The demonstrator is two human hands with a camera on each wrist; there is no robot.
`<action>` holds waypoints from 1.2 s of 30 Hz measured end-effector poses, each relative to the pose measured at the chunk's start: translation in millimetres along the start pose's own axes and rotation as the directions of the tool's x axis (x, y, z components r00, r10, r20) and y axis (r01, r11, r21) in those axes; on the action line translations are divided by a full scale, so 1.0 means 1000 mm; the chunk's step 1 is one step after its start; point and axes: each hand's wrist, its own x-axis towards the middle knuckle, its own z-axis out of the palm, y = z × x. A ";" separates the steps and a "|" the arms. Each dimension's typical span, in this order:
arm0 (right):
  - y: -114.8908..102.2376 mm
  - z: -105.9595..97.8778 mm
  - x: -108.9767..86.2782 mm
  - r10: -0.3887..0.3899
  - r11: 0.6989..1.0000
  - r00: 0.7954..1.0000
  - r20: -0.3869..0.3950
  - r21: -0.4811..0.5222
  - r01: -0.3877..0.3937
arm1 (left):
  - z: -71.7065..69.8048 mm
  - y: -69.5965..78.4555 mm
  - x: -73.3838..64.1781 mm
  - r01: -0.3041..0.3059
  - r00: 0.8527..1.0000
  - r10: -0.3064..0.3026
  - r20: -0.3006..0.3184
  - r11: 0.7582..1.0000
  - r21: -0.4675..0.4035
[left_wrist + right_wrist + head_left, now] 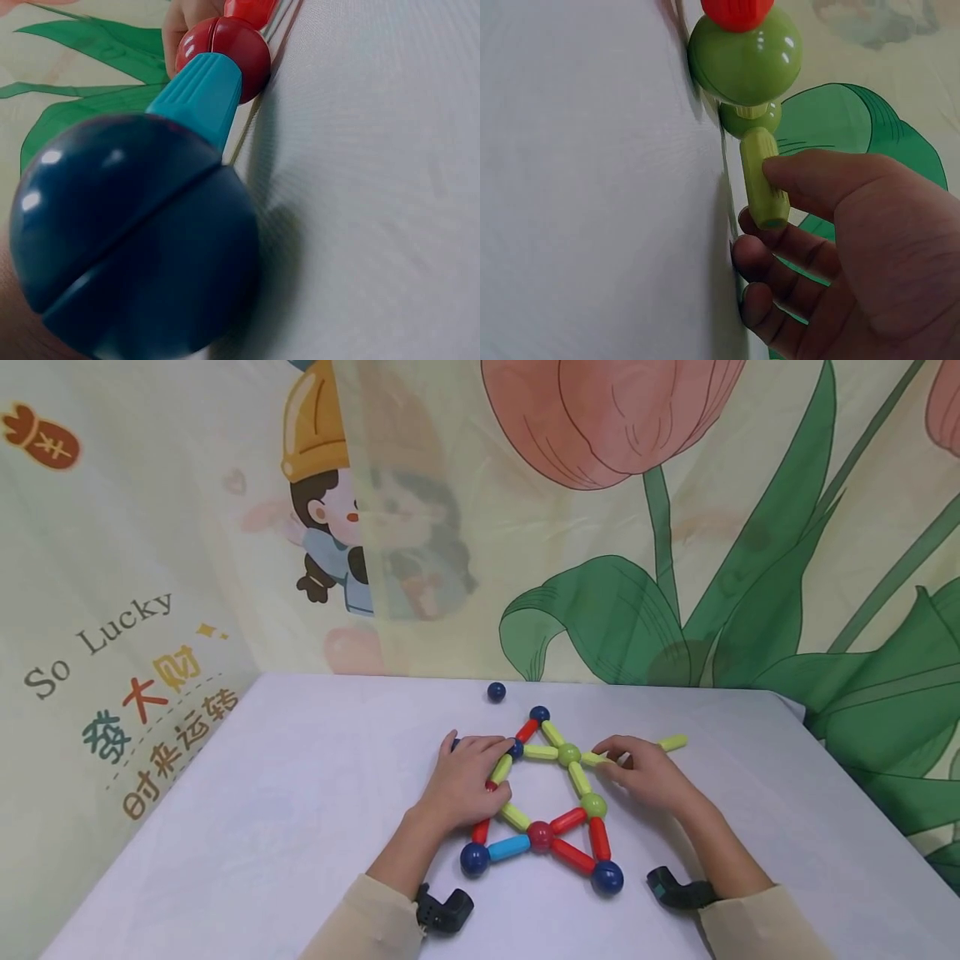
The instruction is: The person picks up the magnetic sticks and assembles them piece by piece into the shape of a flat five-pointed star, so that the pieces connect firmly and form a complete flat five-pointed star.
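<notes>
On the table lies a flat frame of magnetic rods and balls, with a red ball [541, 837], a light-blue rod [509, 847] and dark blue balls at several corners. My left hand [467, 777] grips the frame's left side, fingers reaching to a dark blue ball [515, 749] and thumb by a partly covered red ball [491, 786]. With thumb and fingers, my right hand [651, 774] pinches a yellow-green rod [763, 180]. One end of that rod is at a green ball [569, 754]; the other end is free. In the left wrist view a dark blue ball [135, 240] hides the left fingers.
Beyond the frame is a loose dark blue ball [496, 692]. Another yellow-green rod [673, 742] lies behind my right hand. A printed cloth backdrop [420, 643] rises at the far edge of the white table [300, 760].
</notes>
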 end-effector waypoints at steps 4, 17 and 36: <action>0.000 0.001 0.001 0.004 1.000 1.000 -0.001 0.002 -0.004 | 0.001 -0.001 0.000 -0.003 1.000 0.003 -0.008 1.000 0.007; 0.008 -0.011 -0.005 0.048 0.997 0.998 -0.044 0.065 -0.045 | 0.002 -0.002 0.000 -0.010 1.000 0.010 -0.004 1.000 -0.002; 0.059 -0.040 -0.015 0.107 0.982 0.973 -0.207 -0.133 -0.136 | 0.002 -0.001 -0.001 -0.004 1.000 0.004 -0.009 1.000 -0.007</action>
